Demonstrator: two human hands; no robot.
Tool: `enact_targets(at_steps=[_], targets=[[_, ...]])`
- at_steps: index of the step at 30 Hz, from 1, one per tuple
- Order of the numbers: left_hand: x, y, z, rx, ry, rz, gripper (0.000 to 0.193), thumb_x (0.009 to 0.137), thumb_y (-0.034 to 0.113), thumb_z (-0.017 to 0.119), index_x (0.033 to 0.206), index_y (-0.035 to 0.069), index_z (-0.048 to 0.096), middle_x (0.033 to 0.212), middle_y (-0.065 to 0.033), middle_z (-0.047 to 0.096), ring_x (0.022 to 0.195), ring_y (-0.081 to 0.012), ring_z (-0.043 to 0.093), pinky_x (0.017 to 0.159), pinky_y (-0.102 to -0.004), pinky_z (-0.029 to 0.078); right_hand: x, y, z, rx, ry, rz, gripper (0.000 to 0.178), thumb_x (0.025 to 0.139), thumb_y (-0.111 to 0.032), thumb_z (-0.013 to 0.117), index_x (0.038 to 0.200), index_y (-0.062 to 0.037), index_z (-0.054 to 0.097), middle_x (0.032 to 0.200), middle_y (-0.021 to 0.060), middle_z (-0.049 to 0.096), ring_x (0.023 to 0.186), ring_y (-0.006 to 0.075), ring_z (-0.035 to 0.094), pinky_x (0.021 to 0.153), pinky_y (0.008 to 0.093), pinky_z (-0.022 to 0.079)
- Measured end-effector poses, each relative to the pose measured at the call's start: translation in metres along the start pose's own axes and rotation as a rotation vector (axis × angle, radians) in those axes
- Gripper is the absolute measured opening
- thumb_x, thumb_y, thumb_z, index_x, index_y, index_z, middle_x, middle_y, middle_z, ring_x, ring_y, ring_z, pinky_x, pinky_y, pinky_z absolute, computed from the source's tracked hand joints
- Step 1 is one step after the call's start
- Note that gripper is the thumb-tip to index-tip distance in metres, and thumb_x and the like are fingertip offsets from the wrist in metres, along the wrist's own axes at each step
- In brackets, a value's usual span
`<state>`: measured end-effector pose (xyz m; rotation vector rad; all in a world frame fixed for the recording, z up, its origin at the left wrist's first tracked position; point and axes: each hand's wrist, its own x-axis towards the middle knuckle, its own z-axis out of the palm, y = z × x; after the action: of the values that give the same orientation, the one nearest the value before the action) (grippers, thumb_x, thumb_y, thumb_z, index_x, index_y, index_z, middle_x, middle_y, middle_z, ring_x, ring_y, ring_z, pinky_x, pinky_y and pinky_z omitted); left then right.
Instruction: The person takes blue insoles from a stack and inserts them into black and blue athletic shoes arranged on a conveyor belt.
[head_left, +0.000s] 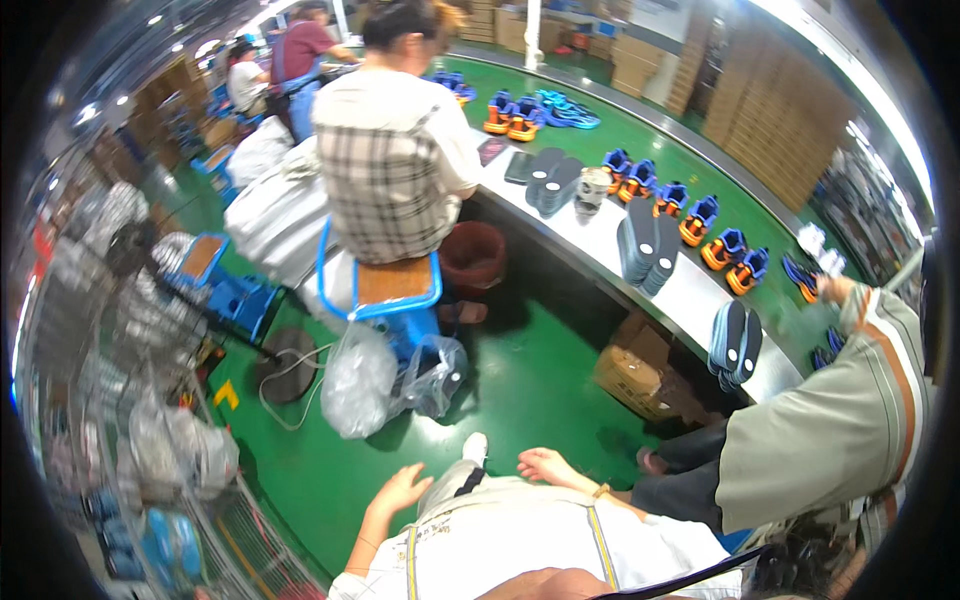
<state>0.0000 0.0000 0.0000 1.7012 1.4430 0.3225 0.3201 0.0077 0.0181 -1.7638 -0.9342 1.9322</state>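
My left hand (402,489) hangs in front of my body with its fingers loosely spread and nothing in it. A little to the right, my right hand (546,466) is held out, fingers slightly bent and apart, also without anything. Neither touches an object. Below and between them shows my white shoe (476,448) on the green floor (500,390). Nearest ahead of my left hand is a clear plastic bag (360,385) with pale contents. An open cardboard box (640,372) stands under the workbench, ahead of my right hand.
A long workbench (590,245) carries stacked dark insoles (648,245) and orange-and-blue shoes (697,222). One person (385,150) sits on a blue stool; another (820,420) works close on my right. Wire racks (250,530) and a fan base (288,366) stand left.
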Motion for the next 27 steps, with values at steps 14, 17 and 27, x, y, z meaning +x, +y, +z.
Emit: enact_targets(at_steps=[14, 17, 27], targets=[[0.431, 0.360, -0.051, -0.663, -0.484, 0.022, 0.105, 0.065, 0.064, 0.053, 0.133, 0.001, 0.004, 0.137, -0.0199, 0.011, 0.127, -0.0301, 0.014, 0.100, -0.0414, 0.018, 0.010, -0.218, -0.318, 0.393, 0.801, -0.518, 0.075, 0.078, -0.045, 0.048, 0.135, -0.0145, 0.010, 0.137, 0.0122, 0.019, 0.124, 0.0275, 0.020, 0.097, 0.0399, 0.016], [0.501, 0.404, 0.011, -0.651, -0.387, -0.127, 0.119, 0.055, 0.071, 0.056, 0.132, -0.002, 0.002, 0.137, -0.0208, 0.006, 0.127, -0.0309, 0.013, 0.100, -0.0415, 0.019, 0.071, -0.233, -0.389, 0.380, 0.758, -0.437, 0.076, 0.078, -0.047, 0.047, 0.136, -0.0159, 0.008, 0.139, 0.0106, 0.014, 0.126, 0.0294, 0.015, 0.099, 0.0435, 0.013], [0.545, 0.441, 0.109, -0.834, -0.405, -0.295, 0.090, 0.063, 0.049, 0.067, 0.122, -0.002, 0.022, 0.119, -0.0173, 0.038, 0.111, -0.0279, 0.038, 0.087, -0.0462, 0.036, 0.078, -0.240, -0.413, 0.572, 0.759, -0.466, 0.064, 0.073, -0.021, 0.061, 0.125, 0.0029, 0.032, 0.120, 0.0145, 0.043, 0.107, 0.0234, 0.044, 0.089, 0.0298, 0.036]])
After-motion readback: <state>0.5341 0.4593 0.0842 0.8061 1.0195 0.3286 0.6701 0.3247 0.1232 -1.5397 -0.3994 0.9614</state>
